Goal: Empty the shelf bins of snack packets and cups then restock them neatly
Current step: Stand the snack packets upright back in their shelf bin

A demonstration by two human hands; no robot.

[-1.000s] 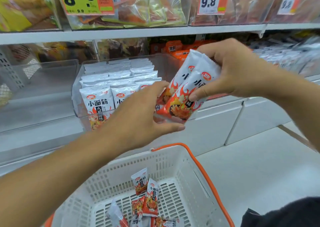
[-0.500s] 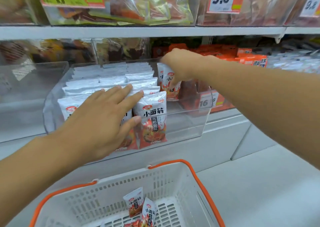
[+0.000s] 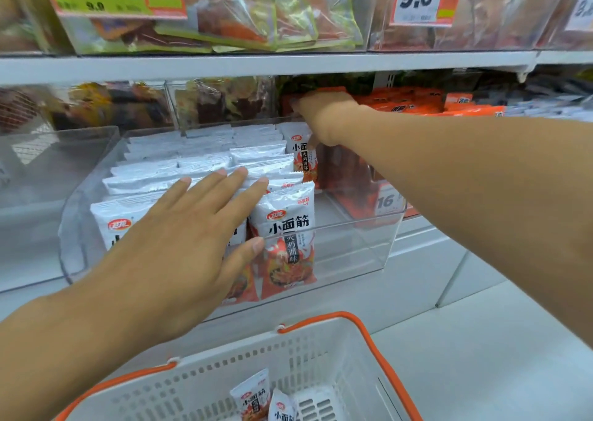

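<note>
A clear shelf bin (image 3: 369,247) holds rows of upright white-and-orange snack packets (image 3: 285,238) filling its left side; its right front corner is bare. The left hand (image 3: 179,244) lies flat with straight fingers against the front packets. The right hand (image 3: 324,116) reaches to the bin's back right corner, touching the top of a packet (image 3: 301,154) standing there. Below, a white basket (image 3: 205,385) with orange handles holds more packets (image 3: 253,395).

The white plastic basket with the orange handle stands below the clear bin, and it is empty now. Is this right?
Not quite. The head view shows the white plastic basket with the orange handle below the clear acrylic shelf bin, but it is not empty: at least two white-and-orange snack packets lie on its bottom.
</note>
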